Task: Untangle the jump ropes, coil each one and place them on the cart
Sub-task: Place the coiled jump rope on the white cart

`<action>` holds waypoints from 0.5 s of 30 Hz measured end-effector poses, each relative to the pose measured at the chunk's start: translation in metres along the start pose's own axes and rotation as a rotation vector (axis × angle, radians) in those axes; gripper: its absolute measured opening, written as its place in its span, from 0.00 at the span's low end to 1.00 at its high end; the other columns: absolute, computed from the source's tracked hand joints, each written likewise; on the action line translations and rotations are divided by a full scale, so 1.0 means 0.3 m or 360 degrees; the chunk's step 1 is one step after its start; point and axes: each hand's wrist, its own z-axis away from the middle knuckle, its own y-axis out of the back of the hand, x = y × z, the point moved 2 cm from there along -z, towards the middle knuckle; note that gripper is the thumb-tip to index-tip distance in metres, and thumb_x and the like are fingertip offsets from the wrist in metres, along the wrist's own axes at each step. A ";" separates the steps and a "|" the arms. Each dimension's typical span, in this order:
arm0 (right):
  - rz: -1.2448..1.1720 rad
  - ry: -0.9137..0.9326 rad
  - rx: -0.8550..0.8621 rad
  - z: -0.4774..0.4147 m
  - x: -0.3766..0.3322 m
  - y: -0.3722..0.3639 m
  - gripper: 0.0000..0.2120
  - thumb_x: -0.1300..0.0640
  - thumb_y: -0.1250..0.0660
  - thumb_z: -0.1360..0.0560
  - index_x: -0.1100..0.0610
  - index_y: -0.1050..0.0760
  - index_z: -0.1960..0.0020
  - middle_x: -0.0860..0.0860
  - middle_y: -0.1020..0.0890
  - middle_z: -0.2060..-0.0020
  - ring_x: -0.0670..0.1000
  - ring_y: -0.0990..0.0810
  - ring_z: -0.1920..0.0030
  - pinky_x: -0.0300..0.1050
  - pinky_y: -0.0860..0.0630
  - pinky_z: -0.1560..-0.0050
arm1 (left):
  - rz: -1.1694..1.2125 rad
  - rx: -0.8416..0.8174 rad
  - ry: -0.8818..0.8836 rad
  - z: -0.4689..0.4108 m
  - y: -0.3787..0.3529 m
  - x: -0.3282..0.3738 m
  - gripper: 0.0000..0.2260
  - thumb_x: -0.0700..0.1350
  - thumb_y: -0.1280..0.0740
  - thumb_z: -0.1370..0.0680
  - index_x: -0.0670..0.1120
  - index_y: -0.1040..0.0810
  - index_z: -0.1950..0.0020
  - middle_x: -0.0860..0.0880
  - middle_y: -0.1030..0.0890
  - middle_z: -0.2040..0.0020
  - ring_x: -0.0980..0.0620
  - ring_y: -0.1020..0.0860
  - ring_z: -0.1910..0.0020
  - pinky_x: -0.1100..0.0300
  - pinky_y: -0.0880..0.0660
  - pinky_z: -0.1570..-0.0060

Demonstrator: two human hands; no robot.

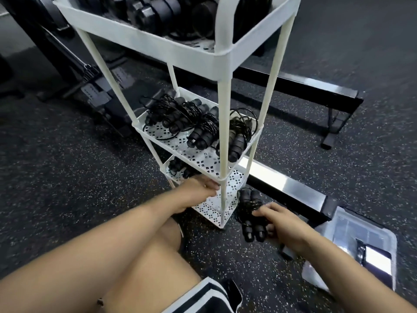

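White post point(223, 123) parts left fingers point(212, 184) gripping cart point(158, 45) from right fingers point(264, 211) clutching coiled jump rope point(249, 207).

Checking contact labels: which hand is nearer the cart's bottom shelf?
Left. Left hand touches the bottom shelf's rim; right hand is beside it, apart, gripping a coiled jump rope.

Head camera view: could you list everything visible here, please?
cart: one, white, three shelves, centre
weights: several, black, top shelf
coiled jump ropes: about four, black, middle shelf
bottom jump rope: at least one, black, bottom shelf
held jump rope: one, black, coiled, beside cart's bottom shelf
bin: one, clear, floor at right
steel frame: black, floor behind cart
floor: dark, speckled
left hand: on bottom shelf's rim, fingers hidden
right hand: grips held jump rope
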 end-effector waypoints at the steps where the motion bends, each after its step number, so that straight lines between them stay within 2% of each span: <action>1: -0.0010 -0.0012 0.0067 -0.044 -0.009 -0.002 0.23 0.45 0.20 0.34 0.57 0.21 0.46 0.54 0.17 0.57 0.49 0.27 0.65 0.46 0.30 0.62 | 0.0017 -0.0007 -0.0005 -0.009 -0.006 0.001 0.06 0.44 0.26 0.18 0.56 0.16 0.46 0.58 0.16 0.46 0.56 0.18 0.46 0.54 0.19 0.38; 3: -0.0085 -0.0015 0.0145 -0.138 -0.027 -0.025 0.31 0.41 0.19 0.37 0.57 0.19 0.41 0.55 0.14 0.48 0.52 0.25 0.57 0.51 0.29 0.53 | 0.0102 -0.0058 -0.0021 -0.023 -0.013 0.003 0.07 0.42 0.28 0.17 0.53 0.14 0.41 0.58 0.15 0.46 0.57 0.16 0.46 0.55 0.17 0.41; 5: -0.0167 -0.0039 0.0167 -0.219 -0.051 -0.059 0.35 0.39 0.19 0.40 0.55 0.20 0.39 0.55 0.13 0.46 0.53 0.23 0.54 0.52 0.28 0.49 | 0.0252 -0.0089 0.0000 -0.038 -0.018 -0.003 0.09 0.41 0.30 0.16 0.48 0.15 0.37 0.54 0.12 0.45 0.54 0.13 0.47 0.53 0.16 0.41; 7: -0.0192 -0.0049 0.0190 -0.289 -0.084 -0.093 0.27 0.42 0.18 0.33 0.54 0.20 0.40 0.55 0.13 0.49 0.54 0.22 0.54 0.52 0.27 0.48 | 0.0368 -0.0096 0.0039 -0.049 -0.022 -0.016 0.07 0.40 0.31 0.15 0.43 0.15 0.39 0.50 0.11 0.46 0.50 0.11 0.48 0.51 0.18 0.44; 10: -0.0173 0.0034 0.0279 -0.386 -0.129 -0.132 0.16 0.50 0.19 0.27 0.58 0.18 0.47 0.57 0.11 0.51 0.52 0.20 0.59 0.47 0.24 0.55 | 0.0412 -0.0111 0.0072 -0.067 -0.022 -0.034 0.07 0.40 0.30 0.16 0.40 0.15 0.40 0.48 0.10 0.46 0.46 0.11 0.46 0.50 0.20 0.43; 13: -0.0115 0.0099 0.0364 -0.434 -0.145 -0.168 0.18 0.55 0.18 0.26 0.61 0.22 0.44 0.56 0.14 0.54 0.49 0.19 0.62 0.38 0.25 0.68 | 0.0456 -0.0165 0.0091 -0.070 -0.023 -0.040 0.08 0.41 0.28 0.17 0.41 0.16 0.39 0.47 0.10 0.46 0.46 0.11 0.46 0.51 0.20 0.44; 15: 0.0004 0.0153 0.0429 -0.442 -0.145 -0.185 0.19 0.54 0.20 0.24 0.58 0.26 0.41 0.50 0.20 0.56 0.46 0.22 0.61 0.36 0.29 0.70 | 0.0477 -0.0170 0.0098 -0.069 -0.025 -0.042 0.09 0.41 0.29 0.16 0.41 0.16 0.38 0.48 0.10 0.46 0.48 0.11 0.46 0.54 0.20 0.49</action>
